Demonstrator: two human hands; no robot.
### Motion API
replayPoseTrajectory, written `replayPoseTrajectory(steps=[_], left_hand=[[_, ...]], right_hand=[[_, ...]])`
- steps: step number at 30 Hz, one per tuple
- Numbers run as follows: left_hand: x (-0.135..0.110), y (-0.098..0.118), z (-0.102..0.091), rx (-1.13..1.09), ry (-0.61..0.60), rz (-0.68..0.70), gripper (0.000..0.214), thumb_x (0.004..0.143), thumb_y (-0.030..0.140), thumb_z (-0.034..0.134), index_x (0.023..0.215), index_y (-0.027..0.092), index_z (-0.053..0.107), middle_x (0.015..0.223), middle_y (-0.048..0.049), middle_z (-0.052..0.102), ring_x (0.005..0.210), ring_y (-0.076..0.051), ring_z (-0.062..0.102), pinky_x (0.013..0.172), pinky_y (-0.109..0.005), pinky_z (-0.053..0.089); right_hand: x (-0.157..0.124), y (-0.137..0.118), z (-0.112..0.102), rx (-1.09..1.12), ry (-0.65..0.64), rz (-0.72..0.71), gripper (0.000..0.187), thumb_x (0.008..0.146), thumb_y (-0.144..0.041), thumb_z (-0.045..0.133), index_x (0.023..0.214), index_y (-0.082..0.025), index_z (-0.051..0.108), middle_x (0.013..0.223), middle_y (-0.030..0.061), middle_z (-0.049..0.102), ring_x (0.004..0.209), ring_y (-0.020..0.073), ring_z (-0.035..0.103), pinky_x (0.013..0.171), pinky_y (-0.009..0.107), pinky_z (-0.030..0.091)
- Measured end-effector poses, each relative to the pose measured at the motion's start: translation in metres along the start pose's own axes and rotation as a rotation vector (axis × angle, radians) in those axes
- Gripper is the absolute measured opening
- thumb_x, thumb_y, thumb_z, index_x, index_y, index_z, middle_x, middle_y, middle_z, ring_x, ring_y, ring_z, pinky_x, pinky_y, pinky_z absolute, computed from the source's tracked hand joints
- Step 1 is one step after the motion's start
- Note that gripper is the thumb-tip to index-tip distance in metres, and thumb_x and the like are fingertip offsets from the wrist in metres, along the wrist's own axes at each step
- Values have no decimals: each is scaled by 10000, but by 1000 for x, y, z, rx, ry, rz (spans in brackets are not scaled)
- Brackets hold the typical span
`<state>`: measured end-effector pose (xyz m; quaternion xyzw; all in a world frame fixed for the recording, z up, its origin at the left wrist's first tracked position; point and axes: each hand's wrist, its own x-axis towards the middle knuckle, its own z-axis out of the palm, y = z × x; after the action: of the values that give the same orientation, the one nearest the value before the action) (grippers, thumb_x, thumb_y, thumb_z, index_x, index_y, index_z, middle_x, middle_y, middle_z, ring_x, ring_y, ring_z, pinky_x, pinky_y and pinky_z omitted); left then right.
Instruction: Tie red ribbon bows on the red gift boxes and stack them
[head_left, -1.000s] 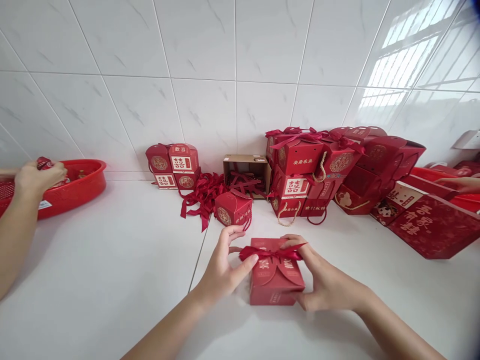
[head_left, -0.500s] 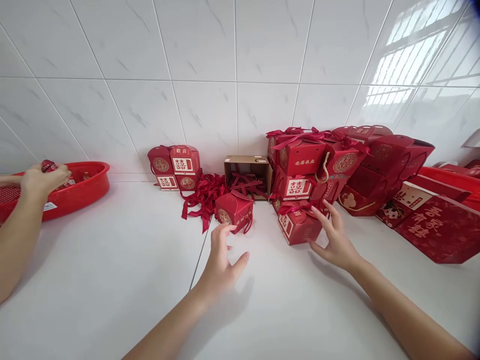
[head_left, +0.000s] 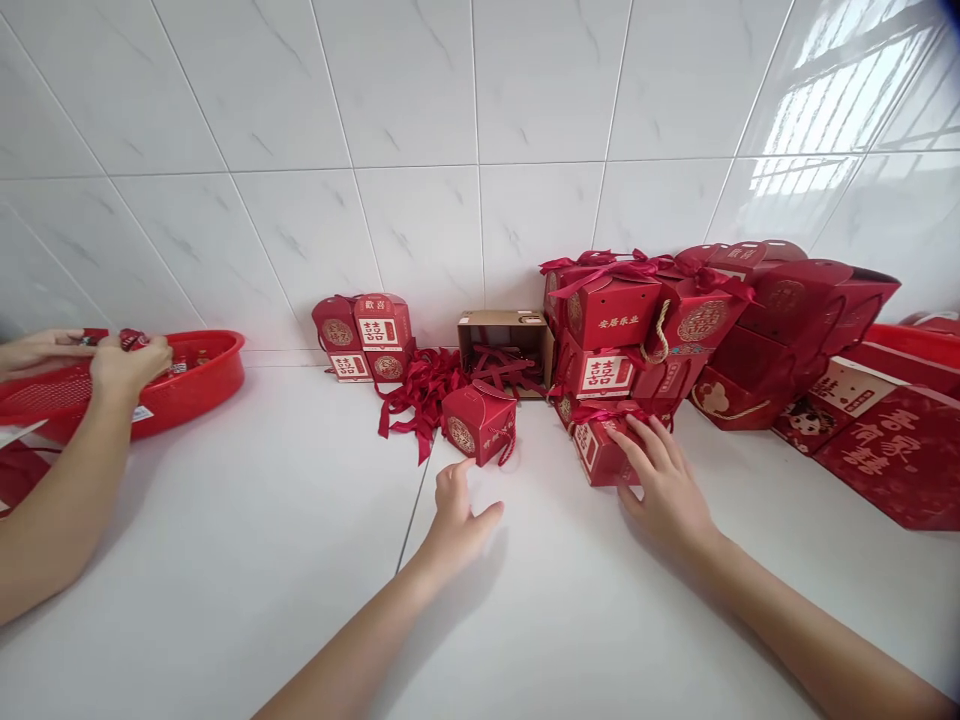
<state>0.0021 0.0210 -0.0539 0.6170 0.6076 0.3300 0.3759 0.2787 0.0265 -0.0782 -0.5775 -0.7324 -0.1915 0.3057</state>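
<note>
My left hand [head_left: 460, 520] hovers over the white table, thumb and fingers apart with nothing in them. Just beyond its fingertips stands a small red gift box [head_left: 478, 422] with a gold round emblem and a twisted red cord on its side. My right hand [head_left: 666, 488] lies with spread fingers against the top and near side of a red gift box with a ribbon bow [head_left: 600, 462]. That box sits on the table in front of a stack of ribbon-tied red boxes [head_left: 616, 316]. The fingers cover part of its top.
A pile of red ribbons [head_left: 429, 388] lies beside an open cardboard box [head_left: 504, 320] holding dark red strips. More red boxes [head_left: 363, 338] stand by the wall. At left, another person's hands [head_left: 124, 362] hold small red packets over a red basket [head_left: 202, 392]. Red gift bags [head_left: 885, 445] lie at right.
My right hand has moved further over the bow-tied box, its fingers now resting on it. My left hand stays near the corded box. The other person's hands have come together.
</note>
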Motion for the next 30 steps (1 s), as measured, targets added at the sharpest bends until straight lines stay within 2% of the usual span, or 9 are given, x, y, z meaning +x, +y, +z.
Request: replayPoseTrajectory(steps=[3, 7, 11, 15, 18, 21, 24, 27, 30], left_hand=[[0, -2, 1, 15, 5, 2, 589, 785, 289, 536, 1316, 207, 295, 1352, -136, 283, 1280, -281, 339, 968, -388, 410], [2, -5, -2, 214, 69, 147, 455, 802, 239, 496, 1242, 202, 388, 1378, -135, 300, 1305, -273, 331, 943, -380, 445], [11, -11, -13, 497, 176, 178, 352, 759, 132, 473, 1109, 171, 466, 1397, -138, 349, 1348, -257, 293, 1016, -377, 392], [21, -16, -24, 595, 214, 95, 397, 794, 198, 479, 1184, 128, 447, 1449, -187, 334, 1356, -322, 278, 1032, -457, 340], [25, -20, -29, 671, 207, 53, 457, 826, 277, 483, 1249, 113, 422, 1441, -215, 376, 1362, -365, 277, 1042, -527, 272], [26, -21, -31, 727, 161, 31, 418, 837, 324, 485, 1197, 113, 483, 1280, -214, 550, 1292, -371, 396, 1037, -545, 242], [25, -20, -32, 766, 143, 27, 340, 834, 346, 492, 1091, 131, 553, 1122, -177, 632, 1162, -341, 513, 1005, -502, 295], [27, -19, -37, 777, 161, 27, 288, 825, 339, 498, 1017, 143, 589, 1052, -158, 639, 1074, -318, 553, 951, -448, 354], [32, -22, -43, 750, 202, 23, 276, 848, 314, 453, 1007, 147, 606, 1088, -168, 612, 1090, -324, 537, 913, -435, 381]], right_hand=[[5, -14, -7, 25, 93, -81, 609, 785, -129, 522, 1373, -183, 373, 1515, 157, 218, 1401, 425, 152, 1064, 670, 227], [32, -48, -13, 231, 117, -248, 548, 818, -182, 523, 1346, -219, 383, 1523, 129, 186, 1413, 375, 153, 1058, 590, 320], [73, -91, -2, 340, 71, -148, 529, 845, -324, 552, 1336, -187, 411, 1549, 148, 41, 1421, 376, 107, 1070, 569, 308], [102, -127, 28, 380, -137, -14, 682, 825, -451, 575, 1415, -198, 346, 1562, 131, -49, 1425, 410, 6, 1095, 571, 242], [111, -140, 45, 453, -358, 151, 694, 852, -483, 508, 1446, -202, 287, 1557, 150, 52, 1427, 406, 14, 1077, 566, 264], [116, -137, 39, 509, -479, 152, 643, 833, -370, 527, 1411, -174, 328, 1466, 194, 284, 1366, 351, 298, 1026, 487, 364], [119, -118, 9, 578, -594, 56, 796, 695, -252, 655, 1415, -252, 316, 1326, 134, 477, 1088, 257, 590, 841, 353, 502], [117, -93, -25, 592, -786, -107, 881, 654, -192, 667, 1432, -367, 293, 1333, 77, 503, 885, 203, 660, 657, 281, 523], [111, -75, -43, 534, -783, -257, 929, 645, -172, 658, 1463, -354, 258, 1349, 77, 516, 904, 222, 662, 645, 279, 523]])
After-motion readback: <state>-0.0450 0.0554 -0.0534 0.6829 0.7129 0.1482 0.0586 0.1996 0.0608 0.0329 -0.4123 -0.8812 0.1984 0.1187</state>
